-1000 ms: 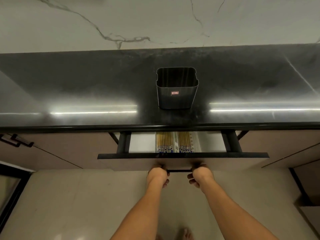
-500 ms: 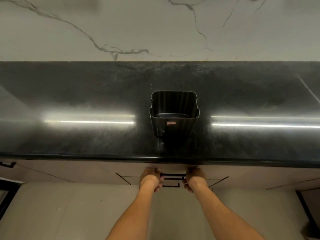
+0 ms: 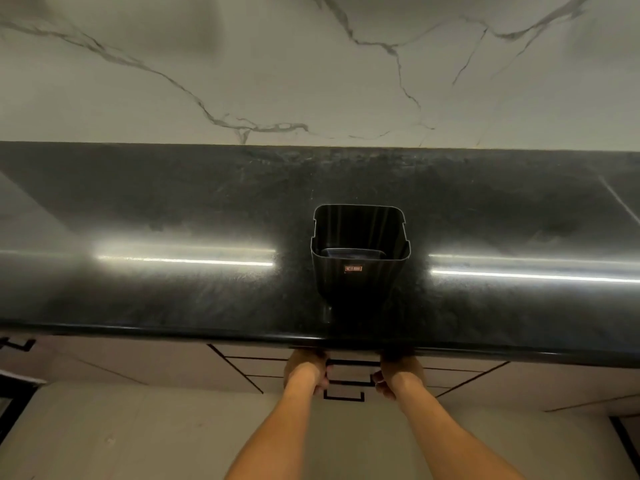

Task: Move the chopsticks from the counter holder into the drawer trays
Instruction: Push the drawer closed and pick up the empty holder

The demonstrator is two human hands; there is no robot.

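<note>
Starting at the far left, I see a dark cabinet pull poking out under the black counter, and a long streak of light glaring across the polished top.

Now my left hand: the forearm comes up from the bottom of the frame, wrist straight, knuckles tucked just beneath the counter's front edge. The fingers curl inward beside the left end of the drawer handle, and the hand looks closed there, though the counter lip hides the fingertips, so I can't say for certain that they wrap the bar.

Dead centre on the counter stands the holder, a dark, squarish cup, upright and close to the front edge. I look straight down into it and see only its bare floor. There's a small reddish label on its near face; the print is too small and blurred for me to read. The chopsticks themselves are out of sight, and the drawer front sits flush with the cabinet faces.

My right hand mirrors the left: forearm angled in from the lower right, fingers bent at the handle's right end, hand closed by the look of it, fingertips partly hidden.

Behind everything runs a pale marble wall with grey veins.
</note>
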